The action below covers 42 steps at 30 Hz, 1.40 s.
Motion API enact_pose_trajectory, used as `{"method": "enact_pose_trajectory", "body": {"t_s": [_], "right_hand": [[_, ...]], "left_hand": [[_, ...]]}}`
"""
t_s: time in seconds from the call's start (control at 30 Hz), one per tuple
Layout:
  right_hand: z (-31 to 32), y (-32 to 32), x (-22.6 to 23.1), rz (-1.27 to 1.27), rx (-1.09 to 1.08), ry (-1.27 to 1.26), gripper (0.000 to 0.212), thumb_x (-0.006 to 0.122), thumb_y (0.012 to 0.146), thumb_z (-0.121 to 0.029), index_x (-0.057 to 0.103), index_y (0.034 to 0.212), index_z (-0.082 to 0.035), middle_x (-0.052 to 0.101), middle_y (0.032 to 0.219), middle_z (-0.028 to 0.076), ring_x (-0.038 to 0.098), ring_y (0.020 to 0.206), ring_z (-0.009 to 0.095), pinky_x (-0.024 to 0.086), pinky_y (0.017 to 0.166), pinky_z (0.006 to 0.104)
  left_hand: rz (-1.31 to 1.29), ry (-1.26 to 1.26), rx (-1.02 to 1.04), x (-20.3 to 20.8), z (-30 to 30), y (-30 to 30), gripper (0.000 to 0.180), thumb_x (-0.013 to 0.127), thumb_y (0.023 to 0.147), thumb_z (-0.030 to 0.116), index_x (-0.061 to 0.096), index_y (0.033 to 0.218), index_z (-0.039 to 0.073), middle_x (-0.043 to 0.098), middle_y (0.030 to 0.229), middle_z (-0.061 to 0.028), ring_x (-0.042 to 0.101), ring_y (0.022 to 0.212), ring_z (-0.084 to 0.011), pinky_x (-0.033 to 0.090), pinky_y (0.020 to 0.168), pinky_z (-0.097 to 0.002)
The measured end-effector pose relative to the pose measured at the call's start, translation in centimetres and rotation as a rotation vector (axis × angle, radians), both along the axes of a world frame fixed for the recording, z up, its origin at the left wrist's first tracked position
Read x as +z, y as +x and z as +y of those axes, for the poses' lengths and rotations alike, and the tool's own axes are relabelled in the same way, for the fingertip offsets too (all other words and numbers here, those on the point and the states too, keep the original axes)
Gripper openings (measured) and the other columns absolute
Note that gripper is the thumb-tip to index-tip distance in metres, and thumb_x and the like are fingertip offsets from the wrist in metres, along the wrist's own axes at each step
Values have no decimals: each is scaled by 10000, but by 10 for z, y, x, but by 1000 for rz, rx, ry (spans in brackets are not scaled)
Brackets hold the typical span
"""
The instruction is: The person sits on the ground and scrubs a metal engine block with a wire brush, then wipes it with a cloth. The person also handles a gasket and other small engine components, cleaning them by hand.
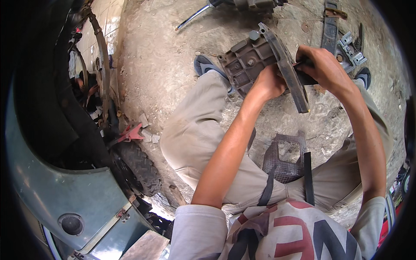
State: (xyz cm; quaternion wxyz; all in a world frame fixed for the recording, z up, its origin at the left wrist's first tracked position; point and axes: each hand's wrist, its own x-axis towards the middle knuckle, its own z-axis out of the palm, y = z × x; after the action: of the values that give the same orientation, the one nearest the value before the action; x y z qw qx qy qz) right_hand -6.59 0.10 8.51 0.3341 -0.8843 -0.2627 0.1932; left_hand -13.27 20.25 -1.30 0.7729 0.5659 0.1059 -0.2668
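A brown cast-metal housing (250,60), which looks like a gearbox case, stands tilted on the ground between my feet. Its long flange (284,60) faces right. My left hand (271,82) is closed against the housing beside the flange, its fingertips hidden behind the metal. On the flange's other side, my right hand (318,67) is closed with fingers and thumb pinched together. A dark piece shows at those fingertips, too hidden to name.
A silvery bracket (350,51) and a dark flat bar (330,32) lie at the far right. A shiny rod (193,18) juts from a dark part at the top. On the left stand a blue-grey vehicle body (65,182), a tyre (138,167) and a red metal stand (131,132). Another person's hand (93,89) shows beyond.
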Motion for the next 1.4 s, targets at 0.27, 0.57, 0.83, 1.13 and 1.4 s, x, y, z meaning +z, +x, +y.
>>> {"method": "enact_pose_trajectory", "body": {"t_s": [0.27,0.57,0.83,1.13,1.4], "right_hand": [[2,-2,1,46,-54,-82,195,748,886,-161,661,994,-25,723,868,179,707,859,387,525,759,469],[2,-3,-4,109,-81,-87,260,764,879,-158,665,1084,-33,737,931,195,713,925,405,547,807,463],[10,-3,-6,122,-88,-111,321,769,874,-137,652,1156,-35,740,996,208,713,974,389,547,854,461],[8,0,-4,218,-117,-126,361,799,852,-141,654,1162,-27,740,1005,223,706,992,399,536,868,468],[5,1,-8,191,-89,-72,334,798,855,-160,682,1124,0,738,947,239,718,944,403,555,840,471]], "left_hand": [[-30,34,-6,2,-1,5,420,623,885,-95,680,1284,25,714,1260,-182,676,1169,-241,534,945,-352],[-301,607,-351,27,3,10,308,673,955,22,657,1262,0,723,1207,-122,677,1051,-188,561,909,-336],[-281,976,-408,41,18,6,288,654,971,181,677,1201,8,736,1099,-235,706,1099,-361,544,931,-449],[-516,1066,4,171,30,56,342,521,1061,283,650,1277,52,697,1227,-206,666,1158,-369,506,1016,-443],[-793,1050,-38,169,-22,60,460,609,1007,408,683,1227,10,663,1261,-208,607,1212,-378,430,1080,-469]]}}
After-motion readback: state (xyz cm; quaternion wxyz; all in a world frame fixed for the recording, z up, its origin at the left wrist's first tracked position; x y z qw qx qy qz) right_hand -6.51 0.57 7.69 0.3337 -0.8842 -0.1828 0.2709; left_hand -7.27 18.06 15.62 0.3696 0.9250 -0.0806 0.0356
